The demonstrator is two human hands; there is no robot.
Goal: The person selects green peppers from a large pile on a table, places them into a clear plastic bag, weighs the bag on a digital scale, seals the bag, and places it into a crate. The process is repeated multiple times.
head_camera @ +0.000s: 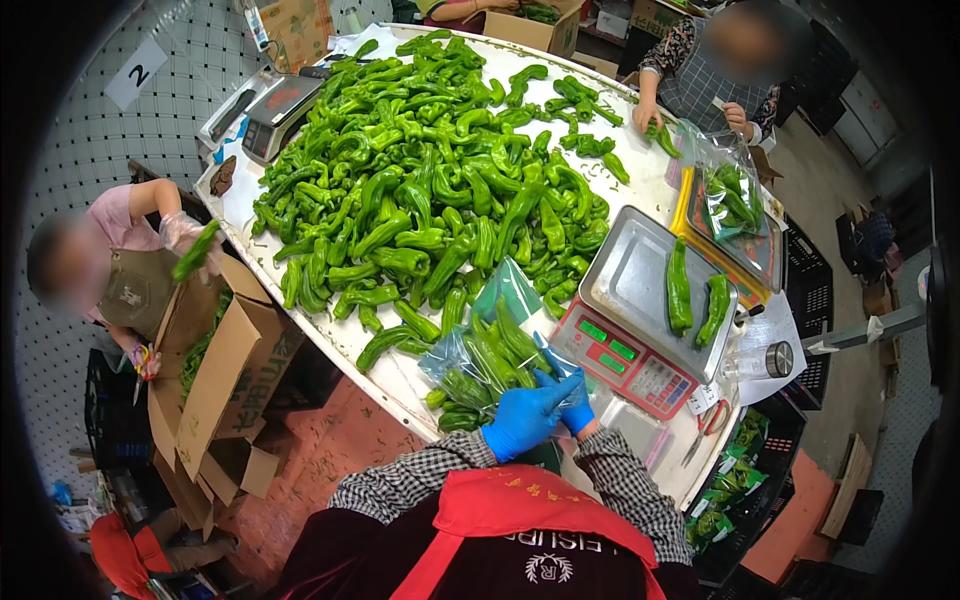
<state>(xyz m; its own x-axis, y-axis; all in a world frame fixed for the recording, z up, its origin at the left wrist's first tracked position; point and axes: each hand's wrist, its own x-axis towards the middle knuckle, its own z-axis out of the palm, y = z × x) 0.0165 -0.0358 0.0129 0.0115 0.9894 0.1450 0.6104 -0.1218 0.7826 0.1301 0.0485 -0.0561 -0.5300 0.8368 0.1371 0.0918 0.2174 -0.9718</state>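
Both my hands wear blue gloves and meet at the mouth of a clear plastic bag (491, 352) that holds several green peppers. My left hand (525, 421) reaches across the bag's near end, its fingers against the other hand. My right hand (571, 394) pinches the bag's edge. Beyond the bag lies a large heap of green peppers (420, 187) on the white table. To the right of my hands stands a red digital scale (630, 352), with two long green peppers (679, 289) on its metal pan.
Scissors with red handles (706, 431) and a glass jar with a metal lid (765, 360) lie at the right. A yellow scale (686, 206) bears another bagged portion. Co-workers stand at the left, right and far sides. An open cardboard box (225, 390) is at the left.
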